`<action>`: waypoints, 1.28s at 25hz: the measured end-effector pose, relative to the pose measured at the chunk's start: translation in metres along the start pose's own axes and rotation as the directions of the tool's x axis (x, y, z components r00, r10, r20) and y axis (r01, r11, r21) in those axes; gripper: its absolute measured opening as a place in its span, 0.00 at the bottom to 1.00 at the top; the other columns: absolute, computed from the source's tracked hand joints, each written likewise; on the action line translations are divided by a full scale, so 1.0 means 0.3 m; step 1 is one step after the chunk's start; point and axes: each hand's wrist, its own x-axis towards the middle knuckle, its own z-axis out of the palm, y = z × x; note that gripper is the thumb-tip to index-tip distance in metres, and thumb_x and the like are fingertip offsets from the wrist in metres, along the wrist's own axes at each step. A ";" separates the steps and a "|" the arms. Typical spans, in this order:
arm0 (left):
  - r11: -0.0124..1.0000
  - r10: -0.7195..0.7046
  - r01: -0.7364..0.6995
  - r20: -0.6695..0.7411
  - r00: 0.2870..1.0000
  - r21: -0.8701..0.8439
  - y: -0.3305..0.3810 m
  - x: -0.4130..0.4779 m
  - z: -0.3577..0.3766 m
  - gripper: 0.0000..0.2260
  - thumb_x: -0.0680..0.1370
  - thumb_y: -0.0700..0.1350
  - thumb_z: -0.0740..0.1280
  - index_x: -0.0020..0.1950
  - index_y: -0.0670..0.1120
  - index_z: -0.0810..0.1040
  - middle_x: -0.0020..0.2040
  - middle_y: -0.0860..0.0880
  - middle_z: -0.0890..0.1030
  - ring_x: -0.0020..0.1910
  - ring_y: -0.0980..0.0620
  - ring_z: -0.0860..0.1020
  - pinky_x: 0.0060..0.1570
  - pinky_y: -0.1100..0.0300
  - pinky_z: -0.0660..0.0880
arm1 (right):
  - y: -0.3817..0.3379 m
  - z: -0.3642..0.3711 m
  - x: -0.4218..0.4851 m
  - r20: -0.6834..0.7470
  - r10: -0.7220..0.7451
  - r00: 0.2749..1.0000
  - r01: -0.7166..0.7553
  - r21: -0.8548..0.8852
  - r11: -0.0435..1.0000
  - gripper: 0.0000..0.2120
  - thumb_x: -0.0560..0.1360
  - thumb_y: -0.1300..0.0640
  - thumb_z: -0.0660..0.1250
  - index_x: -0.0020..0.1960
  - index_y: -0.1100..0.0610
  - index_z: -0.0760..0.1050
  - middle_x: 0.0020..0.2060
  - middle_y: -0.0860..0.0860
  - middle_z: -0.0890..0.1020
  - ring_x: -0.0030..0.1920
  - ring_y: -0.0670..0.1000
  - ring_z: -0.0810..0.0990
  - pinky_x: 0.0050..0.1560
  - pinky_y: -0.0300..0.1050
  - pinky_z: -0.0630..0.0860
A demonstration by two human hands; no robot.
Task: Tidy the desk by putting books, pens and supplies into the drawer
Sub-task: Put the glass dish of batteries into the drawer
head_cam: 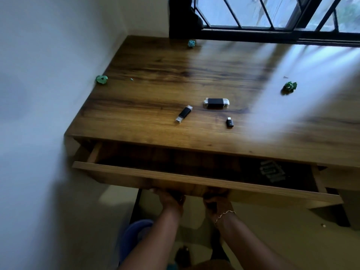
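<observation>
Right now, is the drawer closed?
No, the drawer sticks out from under the desk, with the left hand and right hand gripping its front.

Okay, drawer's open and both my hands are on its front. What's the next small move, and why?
Probably let the right hand release the drawer and reach for the small black USB adapter. The drawer looks open wide enough, and the adapter lies loose on the desk on that hand's side.

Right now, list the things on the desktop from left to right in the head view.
From the left: green wad by the wall → slim black USB stick → wider black USB drive → green wad at right.
</observation>
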 end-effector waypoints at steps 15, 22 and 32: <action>0.995 0.060 -0.064 -0.060 0.996 -0.075 -0.091 -0.216 -0.238 0.34 0.77 0.67 0.42 0.75 0.48 0.58 0.73 0.42 0.64 0.71 0.41 0.65 0.71 0.46 0.61 | 0.232 -0.214 -0.139 0.064 -0.052 0.997 0.052 -0.012 0.999 0.21 0.71 0.82 0.48 0.38 0.60 0.69 0.17 0.47 0.77 0.36 0.51 0.71 0.19 0.34 0.73; 0.998 0.057 -0.058 0.021 0.998 0.019 -0.116 -0.306 -0.356 0.35 0.75 0.70 0.42 0.75 0.50 0.57 0.73 0.42 0.64 0.70 0.39 0.66 0.70 0.45 0.62 | 0.278 -0.318 -0.221 0.163 -0.018 0.986 0.048 -0.178 0.983 0.18 0.73 0.80 0.50 0.36 0.62 0.68 0.19 0.52 0.77 0.32 0.51 0.73 0.31 0.35 0.76; 0.940 0.009 0.023 -0.092 0.996 0.340 -0.140 -0.576 -0.364 0.18 0.81 0.52 0.55 0.59 0.40 0.74 0.45 0.43 0.76 0.43 0.46 0.75 0.46 0.54 0.73 | 0.312 -0.364 -0.364 0.177 -0.020 0.984 0.083 -0.354 0.931 0.12 0.75 0.72 0.55 0.35 0.65 0.69 0.21 0.55 0.76 0.22 0.49 0.76 0.26 0.40 0.73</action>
